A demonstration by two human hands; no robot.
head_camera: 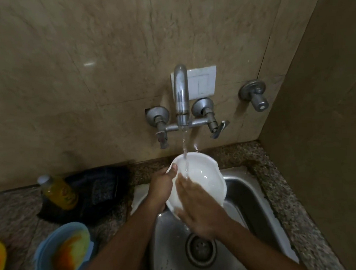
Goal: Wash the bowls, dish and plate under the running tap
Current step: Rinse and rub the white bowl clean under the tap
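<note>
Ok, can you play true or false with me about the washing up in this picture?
1. Water from the tap lands on the white dish. True.
2. The left hand holds the dish's rim. True.
3. The blue bowl is in the sink. False: it sits on the counter, left of the sink.
4. The blue bowl looks clean. False: orange and yellow smears show inside.
5. The right hand lies flat on the dish. True.

Water runs from the tap [181, 96] into a white bowl [203, 175] held tilted over the sink [248, 195]. The left hand [163, 186] grips its left rim — the right hand [197, 210] lies flat inside. On the surface [13, 214], left of the sink: a stained blue bowl [61, 252], a yellow bottle [59, 192], a dark cloth [100, 190].
</note>
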